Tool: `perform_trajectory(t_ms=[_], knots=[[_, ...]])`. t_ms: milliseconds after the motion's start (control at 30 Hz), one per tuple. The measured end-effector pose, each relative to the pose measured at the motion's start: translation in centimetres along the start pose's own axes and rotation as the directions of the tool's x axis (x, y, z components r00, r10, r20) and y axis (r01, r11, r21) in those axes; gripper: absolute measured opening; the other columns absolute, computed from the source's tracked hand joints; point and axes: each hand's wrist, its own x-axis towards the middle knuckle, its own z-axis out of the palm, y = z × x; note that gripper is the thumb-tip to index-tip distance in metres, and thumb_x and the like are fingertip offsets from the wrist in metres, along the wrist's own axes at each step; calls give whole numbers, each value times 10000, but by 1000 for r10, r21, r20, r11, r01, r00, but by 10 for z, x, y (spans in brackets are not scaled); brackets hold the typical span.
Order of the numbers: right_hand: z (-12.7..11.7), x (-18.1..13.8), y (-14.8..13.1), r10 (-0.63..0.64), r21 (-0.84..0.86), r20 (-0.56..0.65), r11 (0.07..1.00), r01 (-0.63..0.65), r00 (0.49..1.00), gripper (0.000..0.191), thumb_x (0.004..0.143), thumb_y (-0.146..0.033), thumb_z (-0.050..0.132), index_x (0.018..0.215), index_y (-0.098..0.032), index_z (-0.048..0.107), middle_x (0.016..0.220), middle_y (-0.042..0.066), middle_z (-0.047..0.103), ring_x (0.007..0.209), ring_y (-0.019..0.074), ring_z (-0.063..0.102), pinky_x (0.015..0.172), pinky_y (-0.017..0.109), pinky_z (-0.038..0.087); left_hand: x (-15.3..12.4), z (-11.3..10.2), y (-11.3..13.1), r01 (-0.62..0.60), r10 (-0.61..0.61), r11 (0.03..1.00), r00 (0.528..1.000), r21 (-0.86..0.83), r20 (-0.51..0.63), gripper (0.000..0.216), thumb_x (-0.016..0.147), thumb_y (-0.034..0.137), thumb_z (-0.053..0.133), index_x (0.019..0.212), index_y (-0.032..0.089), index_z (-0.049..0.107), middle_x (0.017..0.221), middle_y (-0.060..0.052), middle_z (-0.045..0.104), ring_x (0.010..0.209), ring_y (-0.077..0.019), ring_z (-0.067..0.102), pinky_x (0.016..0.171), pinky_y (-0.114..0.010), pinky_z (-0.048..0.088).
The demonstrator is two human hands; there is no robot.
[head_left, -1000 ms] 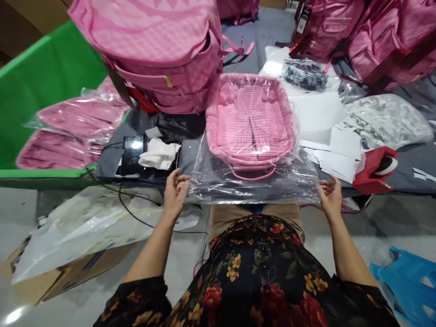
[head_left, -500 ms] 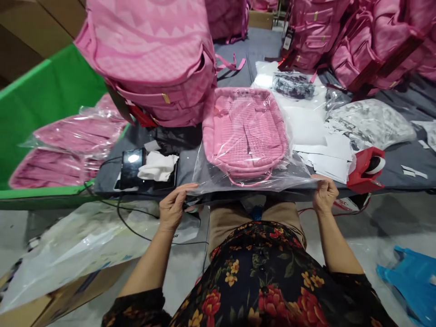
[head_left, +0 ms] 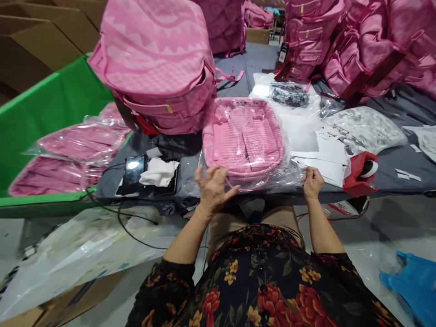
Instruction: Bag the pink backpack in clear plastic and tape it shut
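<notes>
Lying mid-frame on the counter [head_left: 190, 168], the bagged pink bag [head_left: 243, 136] runs lengthwise away from you. Your left hand [head_left: 213, 190], fingers spread, presses its near edge; your right hand [head_left: 312, 181] pinches the plastic's lower-right corner.

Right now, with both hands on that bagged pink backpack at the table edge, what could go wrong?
The clear plastic bag is bunched at the table edge, so it might slip off or crease under the left hand. The right hand works close to the loose white papers and red tape dispenser, which could be knocked.
</notes>
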Motion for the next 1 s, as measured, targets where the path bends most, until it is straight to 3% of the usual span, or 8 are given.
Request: perform_trajectory(t_ms=[67, 133, 367, 467, 567, 700, 833, 1000], knots=[[0, -1, 0, 0, 5, -3, 1000, 1, 1000, 709, 811, -896, 498, 843, -201, 631, 482, -68, 451, 372, 124, 405, 400, 276, 313, 6, 6, 16, -83, 82, 997, 988, -1, 130, 514, 883, 643, 668, 1137, 197, 673, 970, -86, 722, 1106, -327, 622, 1216, -562, 182], [0, -1, 1, 1, 11, 5, 1000, -2, 1000, 706, 816, -894, 503, 847, -200, 632, 481, -70, 450, 372, 119, 401, 403, 274, 321, 9, 9, 23, -101, 97, 995, 980, 15, 177, 486, 889, 638, 675, 1062, 184, 681, 885, -76, 701, 1024, -310, 623, 1185, -550, 210], [-1, 2, 10, -64, 77, 7, 995, 63, 998, 700, 851, -882, 499, 869, -200, 652, 531, -66, 470, 398, 112, 426, 414, 263, 324, 13, -2, 25, -36, 19, 997, 973, 71, 231, 463, 826, 661, 759, 881, 208, 683, 958, -88, 667, 1036, -303, 544, 1024, -472, 321], [0, 2, 15, -82, 104, 10, 991, 81, 997, 669, 875, -860, 499, 867, -207, 643, 543, -69, 470, 402, 111, 436, 424, 261, 334, 13, -2, 24, -36, 33, 999, 973, 7, 230, 311, 918, 511, 733, 835, 216, 683, 948, -68, 687, 1030, -273, 546, 982, -433, 318], [-1, 0, 17, -122, 75, 1, 990, 121, 993, 653, 911, -836, 464, 864, -208, 640, 550, -65, 470, 423, 117, 446, 469, 270, 377, 11, -1, 20, -110, 117, 993, 980, -52, 162, 174, 983, 370, 682, 874, 237, 709, 873, -28, 718, 1008, -243, 571, 980, -426, 294], [-4, -1, 16, -217, -73, -46, 974, 213, 975, 640, 970, -787, 388, 814, -213, 625, 600, -41, 488, 500, 126, 477, 572, 284, 427, 20, 2, 12, -185, 187, 982, 969, -29, 159, 180, 1011, 334, 638, 876, 251, 726, 834, -16, 733, 1014, -233, 605, 1031, -445, 264], [-1, 10, 14, -206, -142, -47, 970, 198, 977, 601, 975, -750, 396, 791, -218, 609, 595, -32, 496, 568, 144, 504, 644, 288, 440, 47, 6, 1, -70, 106, 989, 949, -132, 296, 309, 1031, 354, 551, 789, 219, 688, 807, -41, 697, 961, -230, 586, 968, -404, 361], [20, 32, 16, -8, -41, -29, 999, 6, 1000, 600, 748, -809, 641, 686, -216, 570, 597, -27, 520, 574, 130, 462, 614, 285, 427, 77, 7, -13, 164, 16, 949, 829, -269, 560, 353, 959, 411, 579, 673, 211, 632, 668, -15, 620, 797, -197, 524, 797, -321, 421]])
